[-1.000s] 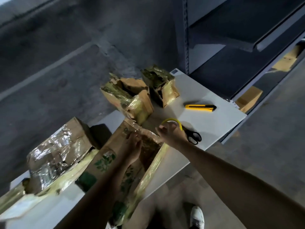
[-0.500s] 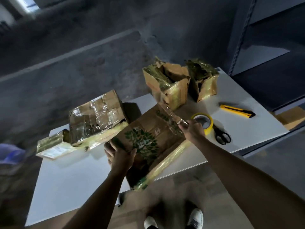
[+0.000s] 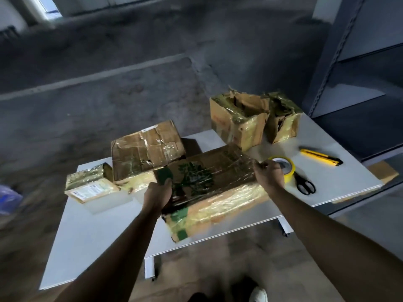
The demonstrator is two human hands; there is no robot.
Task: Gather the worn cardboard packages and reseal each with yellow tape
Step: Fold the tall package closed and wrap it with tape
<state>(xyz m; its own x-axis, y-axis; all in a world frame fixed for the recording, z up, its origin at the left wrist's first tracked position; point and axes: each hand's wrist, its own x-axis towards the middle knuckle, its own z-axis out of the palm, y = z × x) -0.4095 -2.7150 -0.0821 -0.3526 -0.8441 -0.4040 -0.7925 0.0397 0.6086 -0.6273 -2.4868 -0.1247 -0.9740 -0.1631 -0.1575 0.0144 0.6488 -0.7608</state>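
Note:
A long worn cardboard box with a green tree print [image 3: 209,182] lies across the front of the white table [image 3: 91,232], part of it over the edge. My left hand [image 3: 158,192] grips its left end. My right hand [image 3: 269,173] grips its right end, next to the yellow tape roll [image 3: 283,167]. A taped brown box [image 3: 146,149] rests behind it, and a small labelled package [image 3: 91,184] sits at the left. Two torn boxes, one larger [image 3: 237,120] and one smaller [image 3: 283,118], stand at the back right.
A yellow utility knife [image 3: 320,157] and black scissors [image 3: 304,185] lie on the table's right part. Grey metal shelving [image 3: 357,68] rises at the right. Concrete floor surrounds the table; a blue bag [image 3: 8,199] sits at the far left.
The tree-print box has swung round from pointing at me to lying across the table. My left hand slid to its left end, my right hand to its right end. The view shifted left.

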